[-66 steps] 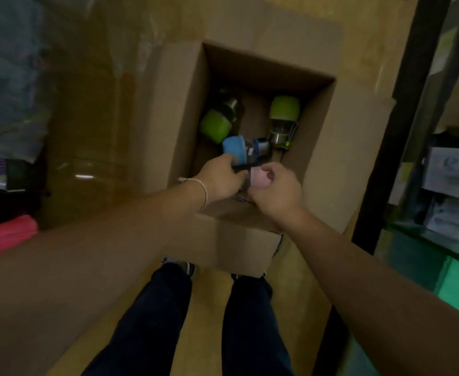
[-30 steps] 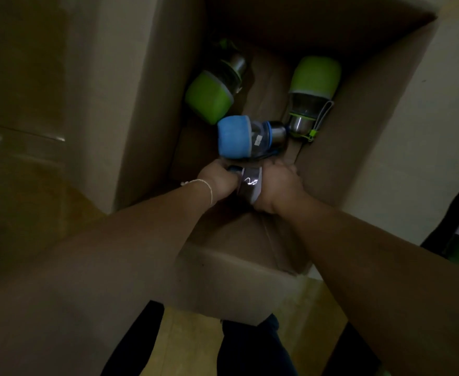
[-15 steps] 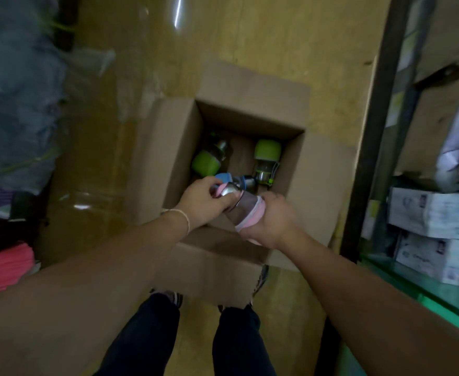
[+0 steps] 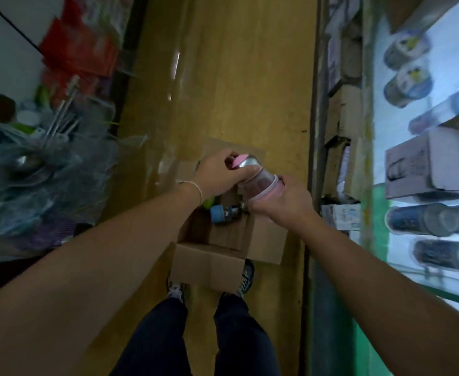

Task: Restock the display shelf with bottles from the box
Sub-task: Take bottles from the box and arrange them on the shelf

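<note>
I hold a pink-capped clear bottle (image 4: 255, 180) above the open cardboard box (image 4: 209, 264) on the floor. My left hand (image 4: 217, 172) grips its pink and silver top end. My right hand (image 4: 282, 199) grips its pink bottom end. Down inside the box lies a blue-capped bottle (image 4: 223, 214), and a sliver of a green one (image 4: 208, 203) shows under my left wrist. The display shelf (image 4: 426, 185) runs along the right, with dark bottles (image 4: 434, 219) lying on it.
Cardboard and white cartons (image 4: 342, 158) fill the shelf's lower levels on the right. Plastic-wrapped goods (image 4: 41, 158) and red packets (image 4: 87, 42) are piled at the left. My legs and shoes (image 4: 179, 290) stand just behind the box on the yellow floor.
Both hands lifted the pink bottle up out of the box. The view pulled back and rose, and the shelf at the right came into sight.
</note>
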Action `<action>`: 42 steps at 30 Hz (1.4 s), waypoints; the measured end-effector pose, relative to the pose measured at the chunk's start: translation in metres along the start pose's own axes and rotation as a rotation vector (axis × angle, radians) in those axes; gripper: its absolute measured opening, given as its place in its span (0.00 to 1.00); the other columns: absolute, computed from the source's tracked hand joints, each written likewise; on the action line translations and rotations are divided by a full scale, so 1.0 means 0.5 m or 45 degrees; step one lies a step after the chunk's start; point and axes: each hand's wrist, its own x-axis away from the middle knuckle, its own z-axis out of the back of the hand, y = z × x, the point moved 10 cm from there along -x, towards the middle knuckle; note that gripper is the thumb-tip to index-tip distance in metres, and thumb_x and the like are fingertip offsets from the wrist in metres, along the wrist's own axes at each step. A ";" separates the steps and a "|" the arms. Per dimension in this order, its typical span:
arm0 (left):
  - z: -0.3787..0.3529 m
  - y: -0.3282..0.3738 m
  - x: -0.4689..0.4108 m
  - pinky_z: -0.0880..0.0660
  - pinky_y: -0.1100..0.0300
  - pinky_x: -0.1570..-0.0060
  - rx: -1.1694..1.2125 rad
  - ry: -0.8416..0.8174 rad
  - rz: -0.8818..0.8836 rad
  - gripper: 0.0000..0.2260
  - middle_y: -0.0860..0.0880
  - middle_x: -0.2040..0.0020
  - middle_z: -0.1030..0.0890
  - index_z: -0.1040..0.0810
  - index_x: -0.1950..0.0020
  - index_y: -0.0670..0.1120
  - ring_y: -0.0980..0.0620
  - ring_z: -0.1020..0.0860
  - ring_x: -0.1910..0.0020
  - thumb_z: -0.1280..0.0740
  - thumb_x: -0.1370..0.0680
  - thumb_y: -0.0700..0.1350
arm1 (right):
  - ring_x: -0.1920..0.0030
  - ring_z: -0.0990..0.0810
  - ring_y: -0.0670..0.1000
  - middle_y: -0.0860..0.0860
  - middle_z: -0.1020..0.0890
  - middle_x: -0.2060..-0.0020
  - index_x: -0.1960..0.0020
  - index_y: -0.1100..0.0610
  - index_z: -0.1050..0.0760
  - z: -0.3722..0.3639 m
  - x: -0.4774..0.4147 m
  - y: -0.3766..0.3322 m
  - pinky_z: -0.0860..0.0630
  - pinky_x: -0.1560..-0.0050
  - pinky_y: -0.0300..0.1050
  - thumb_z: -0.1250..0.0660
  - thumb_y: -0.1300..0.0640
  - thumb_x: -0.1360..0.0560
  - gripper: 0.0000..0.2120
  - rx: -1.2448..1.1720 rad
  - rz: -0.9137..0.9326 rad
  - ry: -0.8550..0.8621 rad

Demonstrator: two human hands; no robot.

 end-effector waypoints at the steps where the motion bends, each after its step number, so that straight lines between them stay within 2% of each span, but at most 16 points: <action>1: 0.014 0.039 0.014 0.19 0.52 0.49 0.000 0.007 -0.052 0.25 0.52 0.50 0.18 0.21 0.42 0.50 0.55 0.19 0.51 0.25 0.32 0.64 | 0.50 0.21 0.49 0.47 0.22 0.51 0.40 0.50 0.29 0.023 0.023 -0.015 0.20 0.49 0.46 0.18 0.44 0.40 0.33 -0.005 -0.003 0.041; 3: 0.040 0.113 0.042 0.19 0.51 0.51 0.007 0.024 -0.152 0.26 0.51 0.52 0.17 0.21 0.45 0.49 0.53 0.19 0.53 0.25 0.34 0.65 | 0.53 0.20 0.48 0.47 0.21 0.54 0.44 0.51 0.26 0.069 0.069 -0.051 0.21 0.54 0.43 0.19 0.43 0.40 0.30 -0.032 0.035 0.115; 5: 0.060 0.188 0.067 0.19 0.53 0.53 -0.017 0.003 -0.239 0.23 0.52 0.54 0.18 0.21 0.47 0.49 0.53 0.19 0.54 0.24 0.34 0.63 | 0.60 0.21 0.45 0.46 0.21 0.62 0.57 0.47 0.27 0.124 0.123 -0.096 0.23 0.59 0.41 0.19 0.45 0.38 0.19 -0.044 0.065 0.222; 8: 0.088 0.304 0.108 0.21 0.63 0.57 -0.034 -0.039 -0.389 0.19 0.54 0.56 0.19 0.21 0.48 0.50 0.56 0.20 0.56 0.24 0.31 0.59 | 0.62 0.20 0.48 0.44 0.23 0.67 0.66 0.48 0.32 0.191 0.200 -0.148 0.20 0.58 0.49 0.19 0.52 0.37 0.19 -0.125 0.091 0.357; 10: 0.106 0.386 0.140 0.21 0.63 0.58 -0.060 -0.073 -0.501 0.19 0.53 0.56 0.18 0.21 0.48 0.50 0.57 0.20 0.58 0.24 0.31 0.60 | 0.60 0.18 0.49 0.48 0.19 0.64 0.63 0.49 0.28 0.232 0.251 -0.171 0.17 0.55 0.53 0.18 0.50 0.40 0.18 -0.199 0.086 0.469; 13: 0.128 0.503 0.198 0.21 0.52 0.62 -0.104 -0.117 -0.686 0.20 0.48 0.58 0.18 0.21 0.50 0.50 0.51 0.20 0.62 0.25 0.32 0.63 | 0.61 0.18 0.46 0.50 0.19 0.63 0.59 0.50 0.26 0.296 0.331 -0.200 0.18 0.56 0.54 0.18 0.52 0.41 0.19 -0.296 0.059 0.661; 16: 0.147 0.617 0.271 0.21 0.46 0.62 -0.154 -0.134 -0.884 0.26 0.45 0.59 0.19 0.22 0.50 0.48 0.46 0.20 0.61 0.27 0.35 0.67 | 0.61 0.22 0.39 0.42 0.21 0.62 0.55 0.46 0.28 0.359 0.419 -0.233 0.25 0.64 0.39 0.18 0.51 0.41 0.22 -0.352 0.094 0.821; 18: 0.150 0.689 0.324 0.21 0.49 0.63 -0.178 -0.175 -0.997 0.24 0.48 0.61 0.20 0.22 0.50 0.48 0.48 0.20 0.63 0.26 0.33 0.66 | 0.60 0.23 0.38 0.41 0.21 0.60 0.51 0.46 0.28 0.397 0.476 -0.249 0.29 0.65 0.36 0.18 0.49 0.42 0.26 -0.364 0.091 0.931; 21: 0.143 0.791 0.403 0.28 0.60 0.65 -0.227 -0.199 -1.169 0.22 0.53 0.63 0.24 0.22 0.50 0.47 0.56 0.26 0.65 0.26 0.31 0.63 | 0.58 0.20 0.42 0.43 0.20 0.59 0.50 0.46 0.28 0.446 0.568 -0.259 0.26 0.63 0.37 0.17 0.49 0.43 0.27 -0.424 0.086 1.093; 24: 0.121 0.872 0.484 0.25 0.59 0.63 -0.176 -0.264 -1.279 0.24 0.51 0.61 0.23 0.22 0.48 0.45 0.56 0.25 0.64 0.24 0.32 0.61 | 0.59 0.21 0.42 0.42 0.21 0.59 0.53 0.45 0.30 0.492 0.665 -0.262 0.26 0.64 0.33 0.17 0.52 0.40 0.25 -0.474 0.105 1.230; 27: 0.085 0.940 0.573 0.25 0.65 0.67 -0.082 -0.361 -1.380 0.23 0.48 0.59 0.23 0.22 0.46 0.43 0.56 0.26 0.64 0.23 0.31 0.57 | 0.55 0.19 0.45 0.42 0.20 0.56 0.52 0.44 0.29 0.533 0.768 -0.251 0.20 0.54 0.45 0.17 0.48 0.43 0.27 -0.491 0.092 1.382; 30: 0.049 1.004 0.663 0.22 0.59 0.60 -0.051 -0.368 -1.505 0.22 0.49 0.59 0.18 0.21 0.49 0.48 0.54 0.21 0.62 0.24 0.34 0.61 | 0.58 0.17 0.47 0.43 0.18 0.57 0.52 0.43 0.29 0.568 0.872 -0.222 0.20 0.58 0.47 0.20 0.43 0.49 0.29 -0.533 0.045 1.532; 33: -0.003 1.058 0.752 0.20 0.54 0.59 -0.056 -0.450 -1.604 0.22 0.48 0.57 0.17 0.21 0.49 0.48 0.51 0.18 0.59 0.24 0.34 0.61 | 0.59 0.17 0.45 0.43 0.17 0.55 0.47 0.44 0.27 0.597 0.978 -0.198 0.19 0.61 0.44 0.18 0.46 0.45 0.30 -0.539 0.028 1.641; 35: -0.031 1.089 0.808 0.21 0.56 0.61 -0.061 -0.483 -1.663 0.23 0.48 0.57 0.18 0.22 0.49 0.48 0.51 0.18 0.60 0.24 0.34 0.62 | 0.56 0.19 0.42 0.41 0.18 0.56 0.51 0.44 0.28 0.615 1.039 -0.185 0.20 0.54 0.43 0.17 0.47 0.42 0.26 -0.501 0.023 1.701; 38: -0.096 1.134 0.917 0.24 0.63 0.65 -0.071 -0.533 -1.778 0.22 0.52 0.60 0.20 0.22 0.49 0.47 0.57 0.22 0.64 0.24 0.32 0.62 | 0.56 0.19 0.41 0.40 0.19 0.58 0.55 0.44 0.28 0.635 1.151 -0.143 0.20 0.51 0.43 0.17 0.46 0.40 0.23 -0.491 -0.019 1.802; 42: -0.181 1.173 1.049 0.28 0.69 0.71 -0.043 -0.598 -1.871 0.22 0.54 0.61 0.20 0.21 0.48 0.47 0.61 0.23 0.69 0.24 0.32 0.60 | 0.51 0.19 0.45 0.41 0.19 0.53 0.43 0.45 0.27 0.646 1.287 -0.080 0.21 0.52 0.42 0.19 0.39 0.43 0.33 -0.500 -0.076 1.931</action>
